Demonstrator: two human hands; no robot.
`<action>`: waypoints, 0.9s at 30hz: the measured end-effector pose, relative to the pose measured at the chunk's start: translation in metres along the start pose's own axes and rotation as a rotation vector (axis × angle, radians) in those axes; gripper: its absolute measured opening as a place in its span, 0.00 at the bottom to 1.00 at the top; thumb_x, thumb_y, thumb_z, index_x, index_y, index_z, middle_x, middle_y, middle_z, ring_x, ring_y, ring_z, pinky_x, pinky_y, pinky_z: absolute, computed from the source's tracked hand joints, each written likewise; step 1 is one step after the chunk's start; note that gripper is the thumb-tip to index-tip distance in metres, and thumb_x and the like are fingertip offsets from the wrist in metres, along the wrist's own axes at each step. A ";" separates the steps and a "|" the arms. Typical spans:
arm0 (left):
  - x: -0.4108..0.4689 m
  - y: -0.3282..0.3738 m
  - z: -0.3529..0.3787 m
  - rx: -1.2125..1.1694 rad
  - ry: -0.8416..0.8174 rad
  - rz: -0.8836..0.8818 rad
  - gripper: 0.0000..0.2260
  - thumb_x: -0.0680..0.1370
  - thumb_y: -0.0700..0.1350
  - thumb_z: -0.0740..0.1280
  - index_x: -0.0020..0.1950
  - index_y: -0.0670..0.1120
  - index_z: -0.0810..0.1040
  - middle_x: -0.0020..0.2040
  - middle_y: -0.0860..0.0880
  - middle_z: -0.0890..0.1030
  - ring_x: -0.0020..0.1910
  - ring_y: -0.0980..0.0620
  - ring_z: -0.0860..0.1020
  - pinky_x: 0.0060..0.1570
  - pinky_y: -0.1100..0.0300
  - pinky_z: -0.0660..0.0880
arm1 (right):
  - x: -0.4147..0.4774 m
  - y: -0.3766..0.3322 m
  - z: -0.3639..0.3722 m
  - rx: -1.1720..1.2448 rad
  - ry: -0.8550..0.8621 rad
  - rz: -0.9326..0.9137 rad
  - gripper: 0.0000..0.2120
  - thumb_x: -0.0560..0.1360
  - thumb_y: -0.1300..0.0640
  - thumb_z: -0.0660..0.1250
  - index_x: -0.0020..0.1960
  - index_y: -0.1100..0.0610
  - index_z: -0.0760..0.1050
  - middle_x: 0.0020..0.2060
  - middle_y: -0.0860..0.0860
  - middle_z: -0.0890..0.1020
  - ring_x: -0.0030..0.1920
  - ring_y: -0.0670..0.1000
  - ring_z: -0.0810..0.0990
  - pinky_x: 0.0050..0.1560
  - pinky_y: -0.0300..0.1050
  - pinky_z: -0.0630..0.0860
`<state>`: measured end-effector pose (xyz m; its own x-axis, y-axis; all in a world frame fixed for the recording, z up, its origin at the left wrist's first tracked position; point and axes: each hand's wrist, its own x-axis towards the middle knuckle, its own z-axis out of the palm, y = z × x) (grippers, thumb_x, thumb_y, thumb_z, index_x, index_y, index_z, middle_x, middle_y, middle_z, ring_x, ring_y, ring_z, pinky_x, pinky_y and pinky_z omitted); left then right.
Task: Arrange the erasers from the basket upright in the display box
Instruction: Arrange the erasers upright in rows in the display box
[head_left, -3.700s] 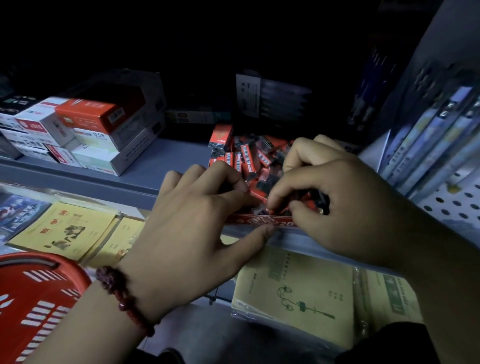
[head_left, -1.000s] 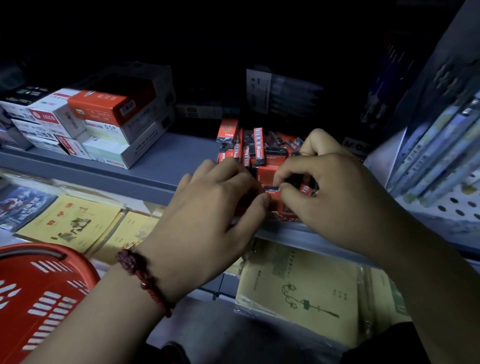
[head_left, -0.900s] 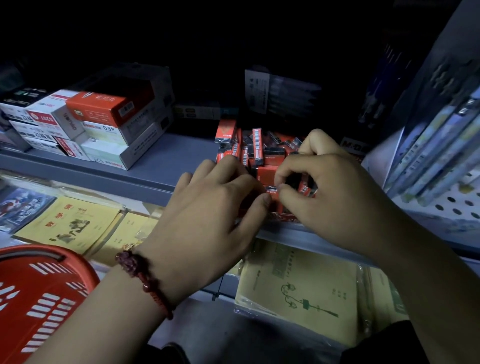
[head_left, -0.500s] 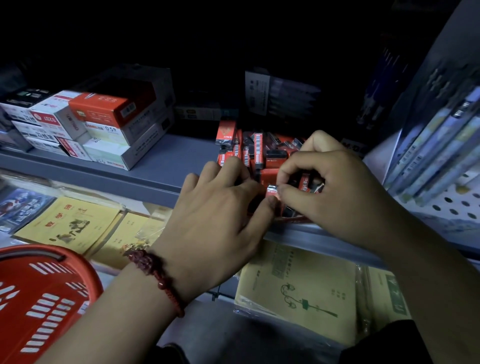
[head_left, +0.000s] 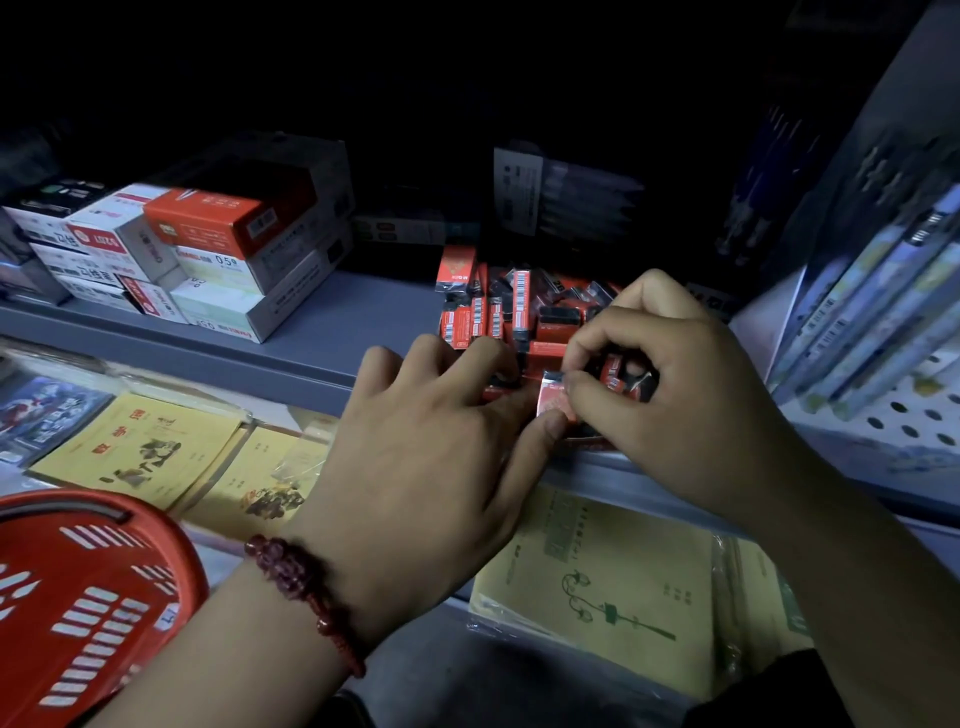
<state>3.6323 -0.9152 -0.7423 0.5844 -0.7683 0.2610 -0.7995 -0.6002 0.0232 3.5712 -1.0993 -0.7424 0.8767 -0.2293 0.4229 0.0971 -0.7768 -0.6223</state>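
So the right hand (head_left: 691, 395) pinches a wrapped eraser (head_left: 553, 397) at the front of the display box (head_left: 592, 442) on the shelf (head_left: 322, 338). The left hand (head_left: 431, 457) props it with the thumb, and I can't tell what its other fingers grip. It looks light and rubbery with slick wrap, so I'd hold the narrow sides.

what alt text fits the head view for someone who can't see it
Two hands work at a display box of red-wrapped erasers on a dim grey shelf: the right hand pinches one eraser at the box's front, the left hand's thumb touching it. A red basket sits lower left.
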 end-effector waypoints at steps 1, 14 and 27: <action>-0.001 0.000 -0.001 0.009 -0.004 0.001 0.27 0.85 0.62 0.43 0.62 0.58 0.81 0.59 0.57 0.76 0.51 0.47 0.72 0.51 0.46 0.67 | 0.000 0.000 0.000 0.000 -0.002 -0.002 0.03 0.71 0.58 0.72 0.39 0.52 0.80 0.44 0.48 0.73 0.41 0.48 0.76 0.40 0.43 0.74; -0.001 0.001 0.001 -0.032 0.015 -0.029 0.25 0.85 0.61 0.43 0.70 0.60 0.75 0.65 0.55 0.73 0.52 0.46 0.71 0.51 0.48 0.66 | 0.003 -0.001 -0.006 0.024 -0.046 0.009 0.06 0.72 0.59 0.74 0.39 0.50 0.81 0.43 0.47 0.75 0.38 0.49 0.78 0.38 0.48 0.77; 0.003 -0.005 0.009 -0.163 0.047 -0.055 0.23 0.84 0.64 0.47 0.70 0.59 0.74 0.66 0.60 0.72 0.55 0.49 0.70 0.53 0.48 0.67 | 0.003 0.001 -0.004 -0.183 -0.141 -0.073 0.08 0.74 0.52 0.70 0.37 0.51 0.83 0.41 0.47 0.67 0.42 0.48 0.71 0.39 0.43 0.68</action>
<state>3.6392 -0.9167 -0.7501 0.6241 -0.7216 0.2996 -0.7804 -0.5944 0.1941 3.5721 -1.1036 -0.7391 0.9290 -0.0944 0.3580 0.0868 -0.8844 -0.4586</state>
